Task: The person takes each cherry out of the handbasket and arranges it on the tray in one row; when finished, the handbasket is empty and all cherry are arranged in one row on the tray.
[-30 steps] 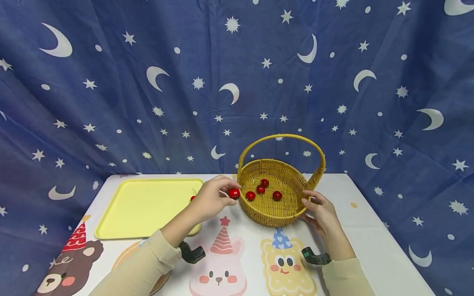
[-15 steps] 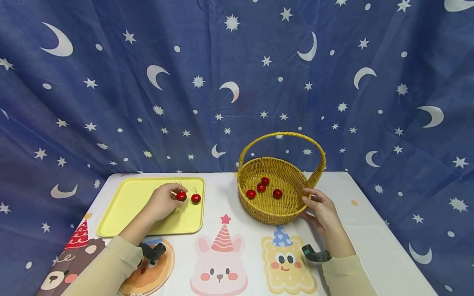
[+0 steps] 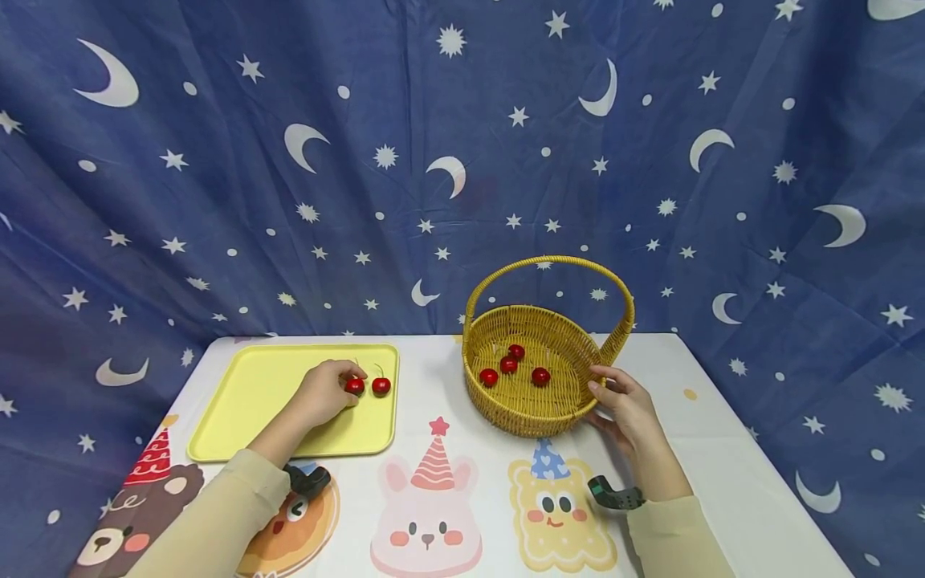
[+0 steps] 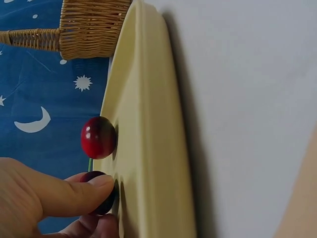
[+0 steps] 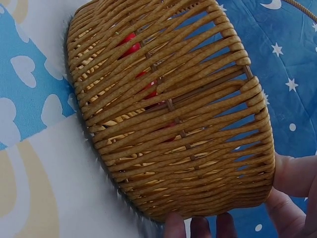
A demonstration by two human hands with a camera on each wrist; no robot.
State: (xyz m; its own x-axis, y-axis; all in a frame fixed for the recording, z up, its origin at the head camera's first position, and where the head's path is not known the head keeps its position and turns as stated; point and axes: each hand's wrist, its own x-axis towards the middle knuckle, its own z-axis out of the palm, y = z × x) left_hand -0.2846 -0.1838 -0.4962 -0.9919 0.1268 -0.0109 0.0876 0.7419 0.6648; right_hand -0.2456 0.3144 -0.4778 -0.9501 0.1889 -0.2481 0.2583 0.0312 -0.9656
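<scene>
My left hand is over the right part of the yellow tray, pinching a red cherry between thumb and fingers. The left wrist view shows the thumb across this cherry, down close to the tray surface. Another cherry with a thin stem lies just right of it. My right hand grips the right side of the wicker basket, thumb at the rim and fingers lower on the outer wall. Several cherries lie on the basket floor.
The basket's tall arched handle rises above it. A white cloth with cartoon figures covers the table. Behind hangs a blue curtain with moons and stars.
From beside the basket's left rim, my left hand has moved left to the tray with its cherry, lowering it beside the other one. My right hand has stayed on the basket.
</scene>
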